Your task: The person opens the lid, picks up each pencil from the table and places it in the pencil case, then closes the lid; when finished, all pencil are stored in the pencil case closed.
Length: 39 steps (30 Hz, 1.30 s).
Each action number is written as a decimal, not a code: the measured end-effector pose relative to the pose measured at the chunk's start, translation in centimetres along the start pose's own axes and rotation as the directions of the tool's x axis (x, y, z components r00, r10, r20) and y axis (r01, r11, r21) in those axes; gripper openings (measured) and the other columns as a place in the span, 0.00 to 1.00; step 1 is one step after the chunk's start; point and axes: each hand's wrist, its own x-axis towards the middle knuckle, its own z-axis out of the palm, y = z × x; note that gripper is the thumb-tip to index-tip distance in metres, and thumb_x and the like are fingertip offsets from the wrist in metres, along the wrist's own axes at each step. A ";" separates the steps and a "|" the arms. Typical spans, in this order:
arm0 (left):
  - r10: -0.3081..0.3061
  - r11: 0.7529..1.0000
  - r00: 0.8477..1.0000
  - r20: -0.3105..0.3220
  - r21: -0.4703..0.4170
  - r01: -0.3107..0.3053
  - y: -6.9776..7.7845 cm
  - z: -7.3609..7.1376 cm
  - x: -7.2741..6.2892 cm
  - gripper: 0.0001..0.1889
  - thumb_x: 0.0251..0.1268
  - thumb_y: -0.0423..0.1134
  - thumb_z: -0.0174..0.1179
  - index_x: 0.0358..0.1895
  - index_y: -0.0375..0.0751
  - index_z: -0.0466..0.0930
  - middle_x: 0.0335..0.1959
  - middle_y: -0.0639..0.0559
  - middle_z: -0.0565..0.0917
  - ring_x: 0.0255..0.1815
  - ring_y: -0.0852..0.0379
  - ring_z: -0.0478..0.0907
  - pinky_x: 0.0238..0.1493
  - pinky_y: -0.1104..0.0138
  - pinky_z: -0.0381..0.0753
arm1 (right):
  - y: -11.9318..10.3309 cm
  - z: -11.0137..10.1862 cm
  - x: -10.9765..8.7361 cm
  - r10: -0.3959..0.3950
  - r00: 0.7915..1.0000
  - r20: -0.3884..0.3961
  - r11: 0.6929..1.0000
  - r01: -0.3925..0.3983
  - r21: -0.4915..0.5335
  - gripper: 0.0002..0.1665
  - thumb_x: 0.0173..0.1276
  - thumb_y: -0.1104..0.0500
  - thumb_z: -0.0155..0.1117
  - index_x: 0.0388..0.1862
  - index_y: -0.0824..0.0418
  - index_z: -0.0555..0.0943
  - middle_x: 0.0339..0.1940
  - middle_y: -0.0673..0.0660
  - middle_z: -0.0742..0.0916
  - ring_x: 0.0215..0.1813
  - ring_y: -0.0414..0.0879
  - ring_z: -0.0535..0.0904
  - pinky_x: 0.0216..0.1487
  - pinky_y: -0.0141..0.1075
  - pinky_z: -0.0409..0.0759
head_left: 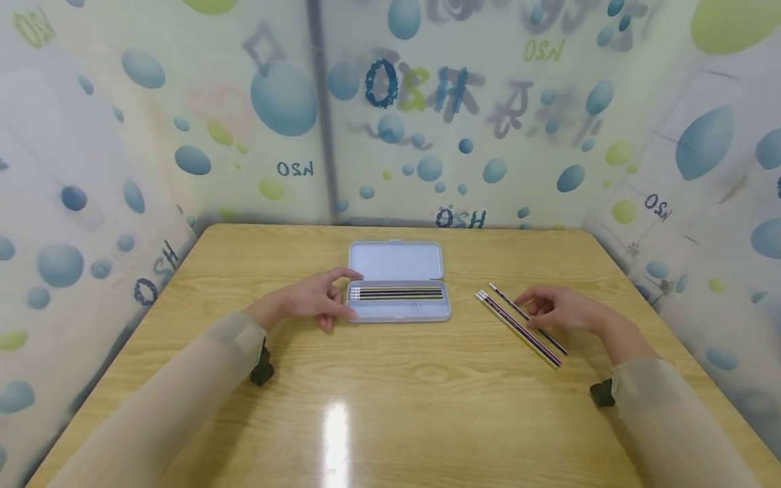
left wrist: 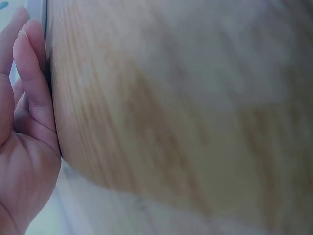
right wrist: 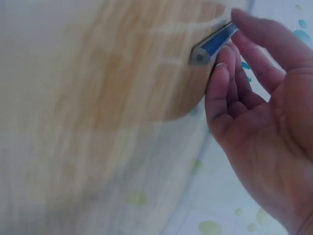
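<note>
A pale blue-white pencil case (head_left: 399, 312) lies open on the table, its lid (head_left: 395, 260) folded back. Several dark-striped pencils (head_left: 399, 293) rest side by side in its rear compartment. My left hand (head_left: 314, 298) holds the case's left end, index finger by the hinge and thumb at the front corner. To the right, my right hand (head_left: 564, 310) pinches a dark pencil (head_left: 552, 341) between thumb and fingers; its unsharpened end (right wrist: 200, 55) shows in the right wrist view. Just left of it, a few more pencils (head_left: 518, 329) lie together at a slant.
The wooden table (head_left: 403, 386) has a rounded far edge close to the patterned curtain walls (head_left: 268, 183). The case's front compartment has a small divider at its right. Dark wrist devices (head_left: 262, 366) sit at both cuffs.
</note>
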 end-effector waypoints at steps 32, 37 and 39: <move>0.012 1.000 1.000 -0.008 0.013 -0.012 -0.3 0.1 0.3 0.46 0.71 0.42 0.77 0.85 0.54 0.58 0.27 0.49 0.82 0.21 0.56 0.84 0.28 0.66 0.87 | -3.3 -0.4 1.9 -0.057 0.977 -0.204 0.998 0.058 0.001 0.21 0.86 0.53 0.63 0.73 0.49 0.84 0.54 0.58 0.87 0.47 0.51 0.79 0.42 0.41 0.78; 0.006 1.000 1.000 -0.009 0.015 -0.006 -0.3 0.0 0.3 0.46 0.71 0.43 0.78 0.85 0.54 0.58 0.26 0.49 0.82 0.21 0.55 0.84 0.28 0.65 0.88 | -6.3 0.8 4.2 -0.116 0.977 -0.180 0.993 0.119 0.005 0.20 0.84 0.55 0.65 0.70 0.49 0.87 0.53 0.58 0.88 0.46 0.51 0.80 0.44 0.42 0.80; 0.002 1.000 1.000 -0.009 0.014 -0.002 -0.3 0.0 0.3 0.46 0.71 0.43 0.78 0.85 0.55 0.58 0.27 0.49 0.82 0.21 0.55 0.84 0.28 0.65 0.88 | -7.4 1.5 5.2 -0.141 0.975 -0.169 0.989 0.146 0.014 0.19 0.83 0.57 0.66 0.69 0.50 0.88 0.51 0.57 0.88 0.46 0.50 0.80 0.45 0.42 0.80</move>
